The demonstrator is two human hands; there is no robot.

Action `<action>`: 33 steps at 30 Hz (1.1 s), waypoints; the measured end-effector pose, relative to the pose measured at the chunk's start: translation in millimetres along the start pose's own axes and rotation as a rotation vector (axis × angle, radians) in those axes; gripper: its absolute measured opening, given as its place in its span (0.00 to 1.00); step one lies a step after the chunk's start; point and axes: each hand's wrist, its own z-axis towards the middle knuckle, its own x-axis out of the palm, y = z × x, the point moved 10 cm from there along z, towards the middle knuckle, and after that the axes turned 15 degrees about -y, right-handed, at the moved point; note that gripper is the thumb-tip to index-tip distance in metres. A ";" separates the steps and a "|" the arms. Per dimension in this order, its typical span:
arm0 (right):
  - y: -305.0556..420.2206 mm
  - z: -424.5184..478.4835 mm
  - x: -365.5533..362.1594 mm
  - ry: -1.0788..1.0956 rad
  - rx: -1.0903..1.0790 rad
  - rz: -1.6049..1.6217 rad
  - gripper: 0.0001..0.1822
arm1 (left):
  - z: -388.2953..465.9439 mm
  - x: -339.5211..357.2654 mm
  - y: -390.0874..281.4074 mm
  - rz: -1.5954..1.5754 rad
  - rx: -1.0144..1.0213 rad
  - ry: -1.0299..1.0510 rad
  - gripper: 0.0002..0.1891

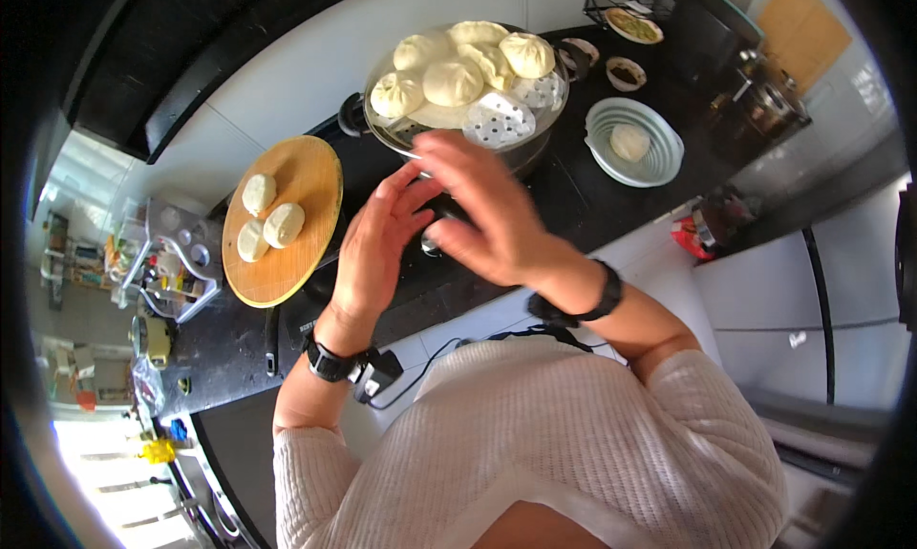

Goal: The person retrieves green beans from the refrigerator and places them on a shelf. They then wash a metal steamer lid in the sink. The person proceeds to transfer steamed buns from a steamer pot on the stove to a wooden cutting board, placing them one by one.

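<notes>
My left hand (372, 244) and my right hand (483, 208) are raised close together before the steamer, fingers spread, with nothing seen in them; the right one is blurred. Just beyond them, a metal steamer pot (531, 142) with black handles carries several pale buns (453, 82) and perforated white liners (499, 121). On a round wooden board (304, 169) to the left lie three pieces of pale dough (284, 225). A ribbed pale basin (663, 158) right of the steamer holds one round piece of dough (630, 142).
Small bowls with dark (626, 74) and greenish contents (635, 26) stand at the back right, near a black wire rack (598, 4). A glass-and-metal pot (763, 108) is farther right. A pan handle (271, 341) sticks out below the board, and a grey plastic rack (183, 251) stands left.
</notes>
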 end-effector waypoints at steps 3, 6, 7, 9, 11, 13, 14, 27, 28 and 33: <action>-36.8 8.9 -91.3 -0.117 0.081 -0.118 0.22 | 21.8 0.7 -25.1 0.299 0.149 -0.118 0.13; -80.1 4.4 -166.8 -0.184 0.199 -0.180 0.20 | 33.1 18.2 -47.3 0.608 0.198 -0.240 0.14; -93.3 2.5 -188.2 -0.210 0.226 -0.198 0.20 | 38.9 20.3 -54.0 0.685 0.217 -0.277 0.14; -114.5 0.7 -217.8 -0.237 0.281 -0.219 0.19 | 56.9 20.9 -68.7 0.955 0.329 -0.250 0.25; -133.1 0.4 -233.0 -0.216 0.331 -0.214 0.19 | 64.4 40.6 -85.5 1.198 0.574 -0.170 0.32; -147.8 -2.4 -243.7 -0.219 0.337 -0.190 0.18 | 86.0 29.3 -86.3 1.329 0.593 -0.179 0.33; -153.9 -4.6 -244.9 -0.211 0.358 -0.165 0.18 | 94.8 23.7 -86.8 1.396 0.598 -0.184 0.35; -176.5 -38.1 -288.9 -0.215 0.520 -0.243 0.19 | 219.5 3.8 -33.3 1.935 0.366 0.052 0.43; -176.0 -41.0 -293.1 -0.216 0.522 -0.268 0.19 | 225.5 3.8 -26.2 1.926 0.311 0.086 0.42; -170.2 -52.0 -301.4 -0.206 0.558 -0.362 0.20 | 240.7 3.0 -11.3 1.842 0.366 0.089 0.36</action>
